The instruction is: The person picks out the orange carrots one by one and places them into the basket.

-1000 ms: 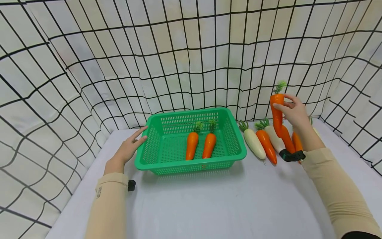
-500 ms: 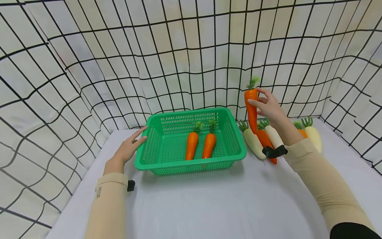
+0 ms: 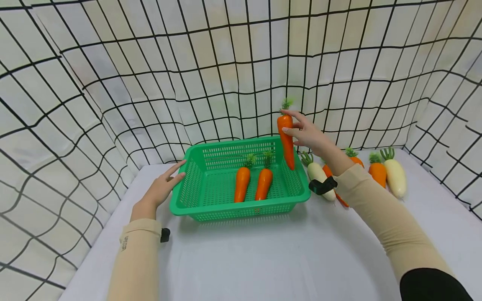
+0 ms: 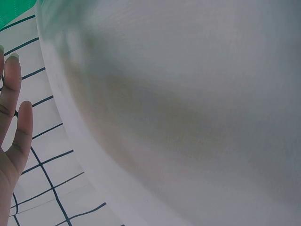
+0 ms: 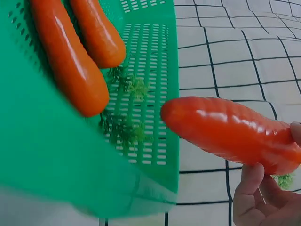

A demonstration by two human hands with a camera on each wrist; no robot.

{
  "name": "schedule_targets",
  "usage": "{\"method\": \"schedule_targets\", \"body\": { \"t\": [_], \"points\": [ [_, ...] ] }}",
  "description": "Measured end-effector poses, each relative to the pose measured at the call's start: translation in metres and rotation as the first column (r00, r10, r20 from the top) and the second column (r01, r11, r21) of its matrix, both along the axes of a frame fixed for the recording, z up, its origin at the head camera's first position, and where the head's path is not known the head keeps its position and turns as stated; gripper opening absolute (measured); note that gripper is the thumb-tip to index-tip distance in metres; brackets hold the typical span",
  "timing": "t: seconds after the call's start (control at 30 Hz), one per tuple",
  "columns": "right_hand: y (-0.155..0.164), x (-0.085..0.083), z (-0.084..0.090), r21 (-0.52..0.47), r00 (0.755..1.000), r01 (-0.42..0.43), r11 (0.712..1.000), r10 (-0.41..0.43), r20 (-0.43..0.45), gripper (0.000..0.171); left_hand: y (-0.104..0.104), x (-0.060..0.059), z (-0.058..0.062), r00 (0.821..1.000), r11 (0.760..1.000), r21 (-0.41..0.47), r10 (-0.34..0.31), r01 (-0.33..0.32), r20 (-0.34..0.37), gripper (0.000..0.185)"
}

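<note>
My right hand point(image 3: 306, 133) pinches a carrot point(image 3: 287, 140) near its leafy top. The carrot hangs tip down over the right end of a green basket point(image 3: 241, 208); in the right wrist view the held carrot point(image 5: 230, 132) shows smooth and shiny. Two more carrots, one on the left point(image 3: 242, 184) and one on the right point(image 3: 264, 184), lie side by side in the basket, tops toward the back. At the basket's left rim rests my left hand point(image 3: 160, 189), fingers extended along it. Only some fingers of that hand point(image 4: 14, 103) show in the left wrist view.
To the right of the basket lie a white radish point(image 3: 318, 175) and a carrot partly hidden by my right arm. Farther right are an orange carrot point(image 3: 378, 173) and another white radish point(image 3: 395, 177). A black grid net over white cloth point(image 3: 241, 75) walls the table's back and sides.
My right hand has carried the carrot leftward, from above the vegetables on the right to over the basket's right end. The left hand and the basket have stayed in place.
</note>
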State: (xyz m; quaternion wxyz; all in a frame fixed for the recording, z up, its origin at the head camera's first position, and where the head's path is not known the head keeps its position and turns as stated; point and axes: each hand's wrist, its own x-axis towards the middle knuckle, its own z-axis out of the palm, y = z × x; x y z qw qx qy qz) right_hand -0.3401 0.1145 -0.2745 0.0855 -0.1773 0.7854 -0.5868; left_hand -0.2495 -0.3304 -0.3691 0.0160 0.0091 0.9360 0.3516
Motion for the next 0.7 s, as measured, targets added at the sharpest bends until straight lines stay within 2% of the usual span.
{"method": "schedule_targets", "body": {
  "t": [0.47,0.7],
  "points": [
    [-0.057,-0.014,-0.015,0.019,0.989,-0.123,0.992,0.121,0.087,0.061,0.002,0.0,0.003,1.0,1.0,0.0,-0.008,0.008,0.001,0.069],
    [-0.074,-0.02,-0.034,0.063,0.986,-0.115,0.991,0.105,0.132,0.058,0.002,0.001,0.001,1.0,1.0,0.009,-0.011,0.011,-0.003,0.068]
  ]
}}
